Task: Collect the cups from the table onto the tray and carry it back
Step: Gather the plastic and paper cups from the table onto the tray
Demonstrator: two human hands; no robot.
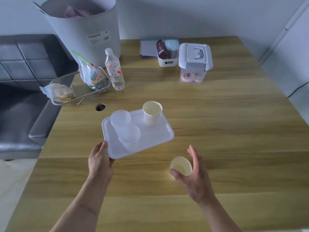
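Observation:
A white plastic tray (155, 139) is held above the wooden table (217, 131), with my left hand (100, 161) gripping its near left corner. On it stand two clear plastic cups (120, 118) (129, 137) and a white paper cup (152, 113) at its far end. A second white paper cup (181, 165) stands on the table to the right of the tray. My right hand (194, 174) curls around that cup, thumb at its near side and fingers spread on its right; the fingers are not closed on it.
At the back left are a large white bin (87, 30), a water bottle (114, 69), a wire basket (66, 91) with bags of snacks and a cable hole (100, 107). A lidded clear box (194, 64) and a small white caddy (167, 56) stand at the back. A grey sofa (21, 97) borders the table's left edge.

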